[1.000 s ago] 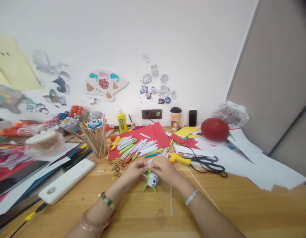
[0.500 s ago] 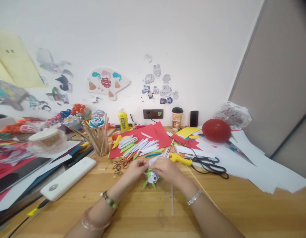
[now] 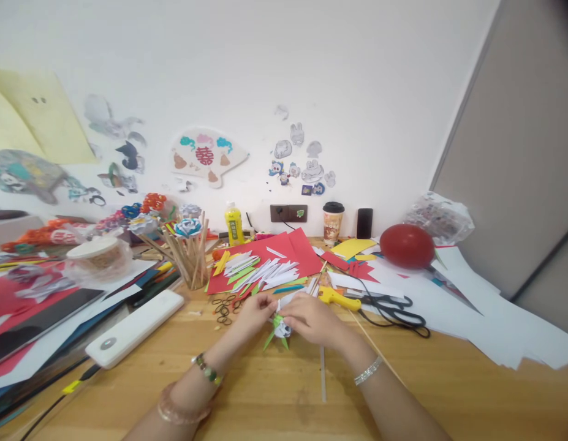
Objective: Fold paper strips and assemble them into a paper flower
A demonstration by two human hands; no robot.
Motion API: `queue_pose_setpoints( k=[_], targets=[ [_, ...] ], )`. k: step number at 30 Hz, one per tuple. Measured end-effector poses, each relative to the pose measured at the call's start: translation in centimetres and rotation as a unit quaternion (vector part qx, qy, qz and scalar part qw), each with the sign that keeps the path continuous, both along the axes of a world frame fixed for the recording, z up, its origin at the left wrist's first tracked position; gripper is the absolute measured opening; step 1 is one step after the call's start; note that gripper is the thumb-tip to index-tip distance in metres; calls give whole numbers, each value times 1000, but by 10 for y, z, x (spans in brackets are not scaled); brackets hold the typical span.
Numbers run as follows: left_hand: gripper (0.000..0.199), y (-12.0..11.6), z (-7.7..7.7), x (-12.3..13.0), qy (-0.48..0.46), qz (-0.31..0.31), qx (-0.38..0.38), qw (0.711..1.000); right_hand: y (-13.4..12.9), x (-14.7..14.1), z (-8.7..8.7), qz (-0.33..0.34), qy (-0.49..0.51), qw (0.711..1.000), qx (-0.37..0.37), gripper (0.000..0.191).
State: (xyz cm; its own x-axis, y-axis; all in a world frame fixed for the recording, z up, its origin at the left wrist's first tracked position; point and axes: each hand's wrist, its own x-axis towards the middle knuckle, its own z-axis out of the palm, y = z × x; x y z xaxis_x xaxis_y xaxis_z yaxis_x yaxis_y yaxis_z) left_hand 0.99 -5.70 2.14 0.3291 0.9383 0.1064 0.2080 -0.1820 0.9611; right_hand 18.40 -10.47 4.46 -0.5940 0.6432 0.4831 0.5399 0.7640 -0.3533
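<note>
The paper flower [image 3: 280, 326], white with green pointed leaves sticking out below it, sits low over the wooden surface [image 3: 274, 398], pinched between both hands. The left hand [image 3: 253, 309] has its fingers closed on the flower's left side; the right hand [image 3: 314, 318] curls over its top and right side, gripping it too. A beaded bracelet and a pink bangle ring the left wrist, and a silver bracelet [image 3: 368, 371] rings the right.

A thin wooden skewer [image 3: 380, 352] lies on the surface just right of the right hand, and a pale strip [image 3: 323, 373] lies under the right forearm. To the left, a white power bank [image 3: 135, 327] rests at an angle beside dark sheets. Small black rubber bands [image 3: 223, 306] are scattered just beyond the left hand.

Past the hands lie a yellow glue gun [image 3: 341, 298] and black-handled scissors [image 3: 396, 306], the latter on white paper sheets [image 3: 472, 306]. A red paper sheet [image 3: 269, 260] carries cut white and green strips. Left of it, a cup of wooden sticks [image 3: 192, 260] holds finished paper flowers.

Farther back, a red balloon [image 3: 407, 245] rests near a crumpled clear bag. Against the wall stand a yellow bottle [image 3: 234, 224], a lidded paper cup [image 3: 333, 222] and a black phone [image 3: 364, 223]. A fan-shaped decoration [image 3: 208, 158] and cartoon stickers [image 3: 302, 165] hang on the wall.
</note>
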Motion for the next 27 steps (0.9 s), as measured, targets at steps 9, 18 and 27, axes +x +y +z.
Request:
queue_pose_setpoints(
  k=[9,18,27],
  targets=[
    [30,-4,8,1,-8,-19,-3,1000,-1,-2,-3,-73,68,994,-43,22],
    [27,-7,5,3,-10,28,25,999,2,-3,-7,-55,41,998,7,15],
    [29,-6,2,3,-10,13,20,1000,-1,-5,-6,-74,89,993,-19,16]
  ],
)
